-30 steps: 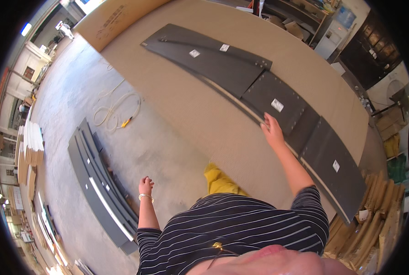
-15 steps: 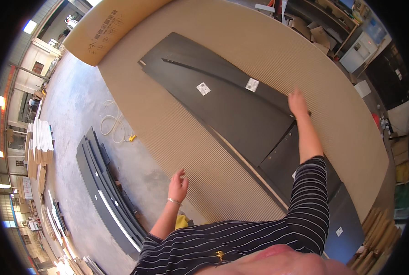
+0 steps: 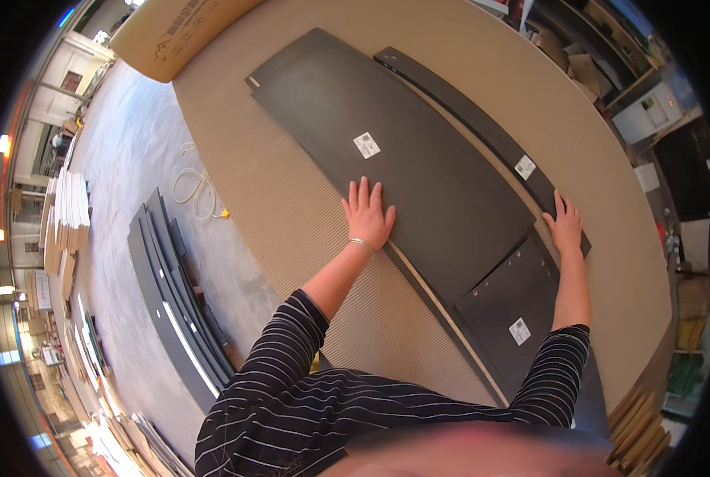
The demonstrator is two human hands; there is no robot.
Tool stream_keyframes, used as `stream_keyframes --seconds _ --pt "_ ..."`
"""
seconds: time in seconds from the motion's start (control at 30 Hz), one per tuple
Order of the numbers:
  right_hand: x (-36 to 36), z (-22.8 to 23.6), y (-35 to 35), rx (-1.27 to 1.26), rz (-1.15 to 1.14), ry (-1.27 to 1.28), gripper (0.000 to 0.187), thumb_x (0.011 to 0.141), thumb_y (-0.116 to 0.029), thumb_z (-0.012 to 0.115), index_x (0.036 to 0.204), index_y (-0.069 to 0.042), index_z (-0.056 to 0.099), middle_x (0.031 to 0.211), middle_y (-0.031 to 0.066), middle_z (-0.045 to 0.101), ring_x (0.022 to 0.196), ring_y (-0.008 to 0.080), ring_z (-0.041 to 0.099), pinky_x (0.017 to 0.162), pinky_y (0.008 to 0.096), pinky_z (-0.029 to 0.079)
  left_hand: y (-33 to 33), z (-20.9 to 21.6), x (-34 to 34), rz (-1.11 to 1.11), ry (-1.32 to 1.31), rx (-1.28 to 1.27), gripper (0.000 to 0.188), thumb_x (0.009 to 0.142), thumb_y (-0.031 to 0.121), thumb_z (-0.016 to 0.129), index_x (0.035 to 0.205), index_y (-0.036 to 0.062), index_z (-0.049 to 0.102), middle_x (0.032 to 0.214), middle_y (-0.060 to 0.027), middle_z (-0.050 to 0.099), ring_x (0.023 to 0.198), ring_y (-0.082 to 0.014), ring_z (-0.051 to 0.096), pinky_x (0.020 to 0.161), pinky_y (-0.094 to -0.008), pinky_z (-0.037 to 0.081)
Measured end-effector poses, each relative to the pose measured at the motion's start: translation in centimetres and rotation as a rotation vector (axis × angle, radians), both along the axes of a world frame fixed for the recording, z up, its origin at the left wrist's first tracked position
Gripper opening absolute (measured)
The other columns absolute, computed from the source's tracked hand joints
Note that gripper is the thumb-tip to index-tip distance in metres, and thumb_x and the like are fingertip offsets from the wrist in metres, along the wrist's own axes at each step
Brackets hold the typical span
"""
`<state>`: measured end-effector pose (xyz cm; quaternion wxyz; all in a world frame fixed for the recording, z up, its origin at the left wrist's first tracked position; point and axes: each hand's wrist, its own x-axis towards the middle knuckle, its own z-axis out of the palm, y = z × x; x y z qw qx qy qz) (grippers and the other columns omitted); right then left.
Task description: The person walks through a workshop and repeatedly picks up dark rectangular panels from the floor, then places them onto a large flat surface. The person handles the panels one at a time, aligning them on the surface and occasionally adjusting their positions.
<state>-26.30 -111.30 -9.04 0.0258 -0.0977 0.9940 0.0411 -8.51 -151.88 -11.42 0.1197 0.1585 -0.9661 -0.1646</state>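
My left hand (image 3: 368, 215) lies flat with spread fingers on the left edge of a wide dark grey panel (image 3: 403, 159), just below its white label. To the right of that panel lies a long narrow dark strip panel (image 3: 466, 111), with a strip of brown cardboard showing between the two. My right hand (image 3: 565, 226) is on the near part of the strip, thumb at one edge and fingers across it. A shorter dark panel (image 3: 498, 306) with small holes along its end adjoins the wide panel's near end. Pale edges of boards beneath show along the left side.
Corrugated brown cardboard (image 3: 291, 191) spreads under the panels, its printed roll (image 3: 184, 36) at the far left. Several dark panels (image 3: 172, 294) are stacked on the floor at left, near a looped pale cord (image 3: 192, 195). Cluttered shelves (image 3: 601, 56) stand at far right.
The narrow strip has shifted from on top of the wide panel to the cardboard right of it, with my right hand. My left hand has come forward from the air onto the wide panel.
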Motion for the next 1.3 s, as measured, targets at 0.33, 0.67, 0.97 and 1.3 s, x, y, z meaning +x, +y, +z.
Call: stream_keyframes --seconds 0.33,0.67,0.97,1.3 --pt "-0.9 -3.1 -18.8 -0.440 0.161 0.274 0.047 0.085 -0.037 0.053 0.117 -0.002 0.052 0.107 0.0185 0.054 0.099 0.0348 0.050 0.088 0.0426 0.040 -1.9 -1.2 0.2 0.146 0.205 0.240 0.075 0.077 0.033 0.062 0.134 -0.0006 0.028 0.142 -0.0273 0.017 0.132 -0.0418 0.012 0.106 -0.0534 0.013" --pt "13.3 -1.7 -29.4 -0.499 0.105 0.289 0.054 0.072 -0.040 0.065 0.106 0.000 0.052 0.099 0.0148 0.050 0.093 0.0320 0.047 0.080 0.0412 0.040 -11.5 -1.8 6.7 0.367 0.035 0.113 0.075 0.079 0.036 0.060 0.136 0.0011 0.025 0.138 -0.0307 0.021 0.130 -0.0428 0.017 0.104 -0.0540 0.015" --pt "22.4 -0.8 -35.2 -0.556 0.123 0.146 0.057 0.070 -0.038 0.067 0.111 -0.002 0.051 0.100 0.0106 0.051 0.094 0.0273 0.047 0.081 0.0383 0.041 -14.4 -3.7 19.8 0.396 0.074 0.190 0.055 0.085 0.021 0.054 0.132 0.0030 0.034 0.137 -0.0335 0.018 0.127 -0.0455 0.022 0.104 -0.0484 0.020" --pt "27.5 -0.4 -28.2 -0.718 0.218 0.280 0.044 0.077 -0.033 0.062 0.113 -0.009 0.054 0.103 0.0084 0.051 0.101 0.0281 0.047 0.089 0.0410 0.037 -16.4 -3.3 25.4 0.366 -0.015 0.215 0.054 0.090 0.028 0.048 0.136 0.0065 0.031 0.138 -0.0350 0.009 0.127 -0.0460 0.019 0.103 -0.0458 0.025"
